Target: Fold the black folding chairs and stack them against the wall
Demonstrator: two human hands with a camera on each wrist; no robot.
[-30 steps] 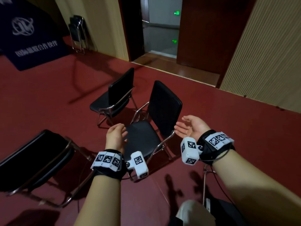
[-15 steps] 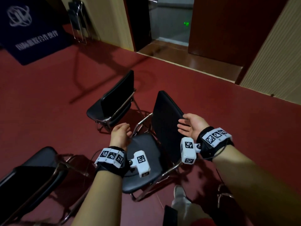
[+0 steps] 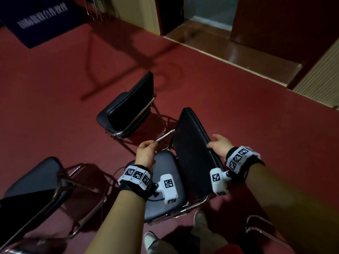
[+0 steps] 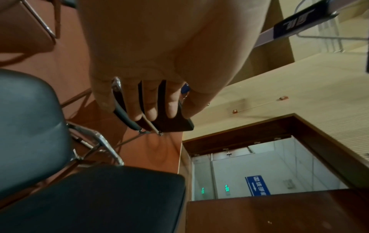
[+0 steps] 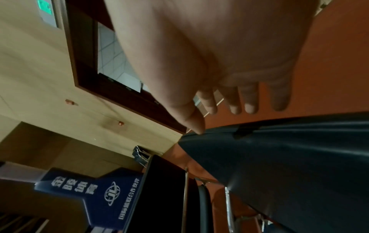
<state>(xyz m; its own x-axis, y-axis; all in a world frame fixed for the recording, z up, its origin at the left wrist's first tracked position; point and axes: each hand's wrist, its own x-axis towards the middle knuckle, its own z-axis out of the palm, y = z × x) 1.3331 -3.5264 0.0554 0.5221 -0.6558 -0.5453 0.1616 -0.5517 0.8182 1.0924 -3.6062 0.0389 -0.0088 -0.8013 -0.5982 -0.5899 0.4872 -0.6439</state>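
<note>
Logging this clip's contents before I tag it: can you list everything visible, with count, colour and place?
Unfolded folding chairs: three, black with chrome frames; near chair between the hands, second chair beyond, third chair at left.
Chrome chair frame: one, partly visible at lower right.
Folded chairs: count unclear, by the far wall.
Banner: one, dark blue, far left.
Carpet: red.
Doorway: dark wood frame, far side.
Shoes: two, light, bottom edge.
Left hand: grips the near chair's chrome side tube.
Right hand: on the backrest's edge.
</note>
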